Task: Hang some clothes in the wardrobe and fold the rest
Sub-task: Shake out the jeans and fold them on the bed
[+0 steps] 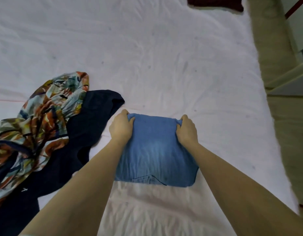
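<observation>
- One folded blue denim garment (155,150) on white bedsheet (147,57)
- Left hand (121,127), right hand (187,131): fingers curled, gripping its far corners
- Two loose garments left: floral-print (38,120), dark navy (89,120)

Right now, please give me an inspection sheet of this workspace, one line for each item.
Surface: white bed sheet, wrinkled, with small dark specks.
Job's things: folded blue denim garment flat on the sheet.
Clutter: floral patterned garment heaped over a dark navy garment, left of the denim; dark red cloth at the far edge.
Hands: left hand and right hand each grip a far corner of the denim.
Cables: nothing seen.
Surroundings: olive bedding along the right side.
</observation>
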`<state>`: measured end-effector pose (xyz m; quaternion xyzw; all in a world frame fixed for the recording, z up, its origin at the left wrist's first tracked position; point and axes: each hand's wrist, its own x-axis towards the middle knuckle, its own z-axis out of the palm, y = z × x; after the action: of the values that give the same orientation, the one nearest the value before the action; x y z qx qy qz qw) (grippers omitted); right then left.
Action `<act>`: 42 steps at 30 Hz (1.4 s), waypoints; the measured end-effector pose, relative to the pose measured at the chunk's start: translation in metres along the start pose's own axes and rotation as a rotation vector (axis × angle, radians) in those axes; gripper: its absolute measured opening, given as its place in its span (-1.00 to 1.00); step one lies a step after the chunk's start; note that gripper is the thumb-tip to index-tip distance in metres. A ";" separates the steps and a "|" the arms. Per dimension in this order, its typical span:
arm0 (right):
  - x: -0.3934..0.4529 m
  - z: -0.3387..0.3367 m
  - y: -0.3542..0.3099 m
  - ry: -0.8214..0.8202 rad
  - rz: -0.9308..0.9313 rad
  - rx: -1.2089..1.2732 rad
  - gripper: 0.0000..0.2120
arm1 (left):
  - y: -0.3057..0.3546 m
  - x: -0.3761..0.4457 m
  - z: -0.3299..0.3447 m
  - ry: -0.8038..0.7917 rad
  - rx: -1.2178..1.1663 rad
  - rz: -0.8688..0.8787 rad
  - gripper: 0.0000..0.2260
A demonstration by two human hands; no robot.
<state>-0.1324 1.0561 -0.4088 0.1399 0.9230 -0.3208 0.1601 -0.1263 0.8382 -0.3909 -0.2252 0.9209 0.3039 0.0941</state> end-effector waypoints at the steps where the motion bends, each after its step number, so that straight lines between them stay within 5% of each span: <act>1: 0.000 0.004 -0.002 0.049 -0.044 -0.145 -0.92 | -0.001 0.002 0.004 0.013 0.038 -0.012 -0.83; 3: -0.006 0.014 -0.002 0.237 -0.185 -0.416 -0.68 | -0.003 -0.002 0.007 0.136 0.154 0.071 -0.74; 5: -0.016 0.020 -0.007 0.310 -0.408 -0.429 -0.60 | -0.003 -0.014 0.007 0.285 0.235 0.296 -0.67; 8: -0.027 0.037 -0.001 0.058 -0.643 -0.521 -0.46 | -0.017 -0.042 0.021 0.148 0.401 0.665 -0.57; 13: -0.005 0.065 0.013 -0.067 -0.541 -0.598 -0.35 | -0.056 -0.025 0.049 -0.170 0.526 0.530 -0.30; 16: -0.009 0.061 0.002 -0.093 -0.463 -0.628 -0.28 | -0.058 -0.023 0.048 -0.207 0.566 0.511 -0.31; 21: -0.106 0.053 -0.002 0.105 -0.488 -0.553 -0.41 | -0.051 -0.086 0.021 -0.052 0.525 0.679 -0.41; 27: -0.148 0.066 0.077 -0.093 -0.371 -0.539 -0.33 | -0.112 -0.116 0.020 -0.393 0.518 0.561 -0.19; 33: -0.157 0.038 0.089 -0.168 -0.643 -0.751 -0.16 | -0.106 -0.132 0.014 -0.269 0.795 0.842 -0.12; 38: -0.151 0.041 0.078 -0.006 -0.582 -0.839 -0.45 | -0.101 -0.142 0.016 -0.102 0.917 0.833 -0.31; 42: -0.147 0.038 0.052 -0.073 -0.571 -0.886 -0.58 | -0.067 -0.146 0.013 -0.146 0.992 0.791 -0.33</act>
<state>0.0279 1.0483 -0.4088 -0.2093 0.9653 0.0645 0.1421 0.0344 0.8500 -0.3907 0.2235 0.9568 -0.1322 0.1304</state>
